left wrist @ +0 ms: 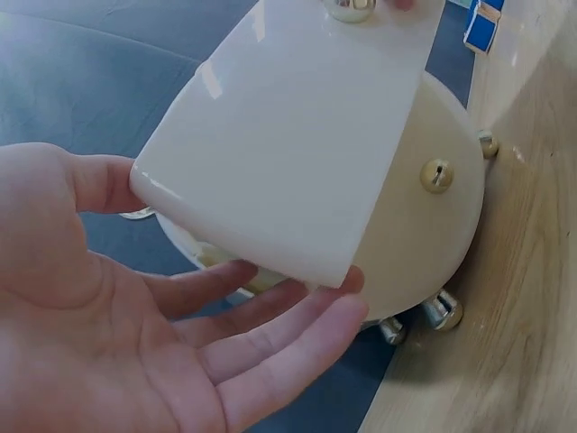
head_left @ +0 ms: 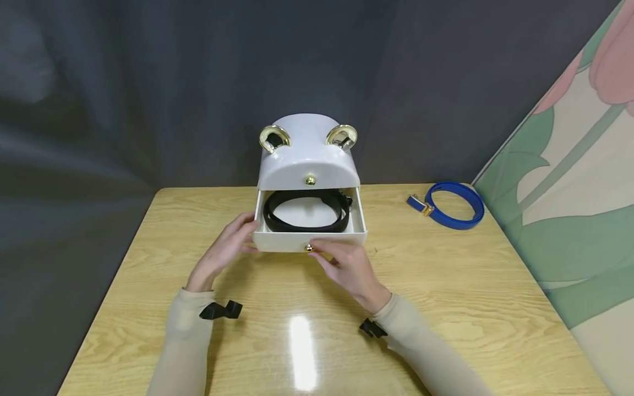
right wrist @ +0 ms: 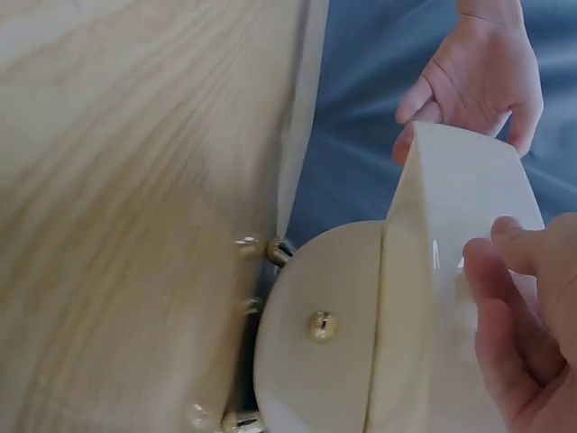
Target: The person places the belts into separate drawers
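Head view: right hand [head_left: 346, 267] pinches the gold knob [head_left: 309, 248]; left hand [head_left: 225, 247], thumb and fingers parted, holds the extended white drawer [head_left: 282, 242], black belt [head_left: 306, 228] coiled inside; overpulling might unseat it.

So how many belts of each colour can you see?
Black belt: 1, in the drawer
Blue belt: 1, on the table
Total: 2 belts

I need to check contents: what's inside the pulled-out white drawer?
A coiled black belt lies in the drawer, whose floor shows through the loop. The domed white top hides the drawer's rear and anything there.
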Motion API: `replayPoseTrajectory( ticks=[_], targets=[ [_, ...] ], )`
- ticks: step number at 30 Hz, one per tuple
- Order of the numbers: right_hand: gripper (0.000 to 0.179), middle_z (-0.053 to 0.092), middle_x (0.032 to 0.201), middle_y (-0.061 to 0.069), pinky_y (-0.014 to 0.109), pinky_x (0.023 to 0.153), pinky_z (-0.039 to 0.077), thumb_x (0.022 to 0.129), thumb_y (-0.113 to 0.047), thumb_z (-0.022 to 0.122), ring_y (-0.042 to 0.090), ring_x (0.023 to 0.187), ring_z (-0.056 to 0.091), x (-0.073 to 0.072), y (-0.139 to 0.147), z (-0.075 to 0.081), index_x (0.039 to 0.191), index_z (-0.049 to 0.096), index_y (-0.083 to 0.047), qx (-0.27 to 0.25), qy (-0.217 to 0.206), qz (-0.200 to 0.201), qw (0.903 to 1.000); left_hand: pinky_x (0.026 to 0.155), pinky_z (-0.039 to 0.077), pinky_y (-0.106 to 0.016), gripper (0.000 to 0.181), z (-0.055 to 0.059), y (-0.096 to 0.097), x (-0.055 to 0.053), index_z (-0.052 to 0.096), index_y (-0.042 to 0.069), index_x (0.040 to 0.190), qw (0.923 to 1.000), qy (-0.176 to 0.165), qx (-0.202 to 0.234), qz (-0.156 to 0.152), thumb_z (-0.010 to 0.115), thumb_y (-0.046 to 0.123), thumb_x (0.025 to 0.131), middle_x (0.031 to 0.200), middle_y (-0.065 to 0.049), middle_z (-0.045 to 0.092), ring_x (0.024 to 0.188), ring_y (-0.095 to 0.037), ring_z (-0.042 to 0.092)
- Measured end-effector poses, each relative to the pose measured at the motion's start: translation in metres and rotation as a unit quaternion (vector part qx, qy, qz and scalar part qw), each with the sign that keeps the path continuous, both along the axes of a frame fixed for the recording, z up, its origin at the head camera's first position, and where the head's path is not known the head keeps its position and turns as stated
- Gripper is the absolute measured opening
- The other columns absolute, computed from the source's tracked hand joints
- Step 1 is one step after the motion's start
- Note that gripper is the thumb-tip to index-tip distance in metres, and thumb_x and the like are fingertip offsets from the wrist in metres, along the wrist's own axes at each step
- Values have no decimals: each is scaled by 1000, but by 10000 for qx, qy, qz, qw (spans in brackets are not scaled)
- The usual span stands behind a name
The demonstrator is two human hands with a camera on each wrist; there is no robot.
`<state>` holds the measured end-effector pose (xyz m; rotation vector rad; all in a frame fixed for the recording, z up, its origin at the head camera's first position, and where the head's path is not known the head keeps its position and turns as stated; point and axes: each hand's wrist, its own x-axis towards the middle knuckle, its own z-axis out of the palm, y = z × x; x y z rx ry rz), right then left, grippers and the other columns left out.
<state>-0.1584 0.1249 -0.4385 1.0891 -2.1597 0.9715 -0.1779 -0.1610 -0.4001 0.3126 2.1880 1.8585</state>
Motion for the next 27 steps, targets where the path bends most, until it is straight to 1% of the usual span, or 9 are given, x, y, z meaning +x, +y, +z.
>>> replayPoseTrajectory(
  ticks=[3,7,10,14,16,17,20,24,27],
  targets=[
    [21,75,100,10,10,59,51,85,-3,76,11,71,70,1,-3,0,106,74,-1,-24,172,-91,9998,94,49,-58,56,-2,0,0,32,0,151,9999,92,-56,125,36,36,108,137,-28,48,116,-44,56],
    [22,74,100,13,12,60,52,84,0,75,12,68,69,2,-5,-2,106,73,2,-56,267,-246,9993,94,50,-53,55,-7,2,-2,35,0,150,9991,201,92,357,35,37,109,142,-25,46,122,-43,52],
    [24,74,102,14,19,69,56,84,0,75,17,77,72,0,-6,-4,108,72,2,-125,223,-452,9986,96,49,-52,55,-12,6,-6,35,0,150,9976,346,203,573,36,37,108,146,-21,43,128,-40,48],
    [24,73,104,13,24,77,57,86,-3,75,22,90,72,-5,-7,-6,110,72,1,-226,141,-650,9975,99,45,-54,55,-16,10,-14,35,3,151,9955,460,302,773,36,37,108,150,-18,41,131,-37,45],
    [24,74,104,13,21,71,57,87,-4,75,21,89,73,-8,-9,-6,110,72,0,-290,118,-682,9972,101,44,-55,55,-17,11,-16,33,6,153,9947,469,410,820,36,38,108,152,-16,39,132,-36,43],
    [24,73,104,13,21,72,57,87,-4,75,21,88,73,-9,-10,-6,111,72,0,-334,112,-680,9971,101,44,-55,55,-17,12,-17,32,8,154,9944,471,422,843,36,38,108,152,-15,38,132,-36,43],
    [25,74,104,13,17,65,55,86,-3,76,19,80,73,-12,-12,-9,111,72,0,-518,21,-701,9962,101,44,-55,56,-18,12,-18,29,10,156,9940,474,430,884,34,39,108,154,-15,36,132,-37,44],
    [25,74,104,12,12,53,50,87,-3,75,13,65,69,-16,-14,-12,111,72,-2,-850,-320,-750,9930,102,43,-57,57,-20,14,-19,27,7,156,9938,373,469,933,34,39,109,153,-19,36,131,-40,46],
    [24,74,105,11,13,49,50,89,-4,74,10,58,66,-21,-14,-12,112,72,-4,-1038,-591,-821,9894,103,43,-56,58,-20,16,-21,28,6,155,9933,330,503,984,35,40,108,150,-20,39,130,-39,47]
  ],
)
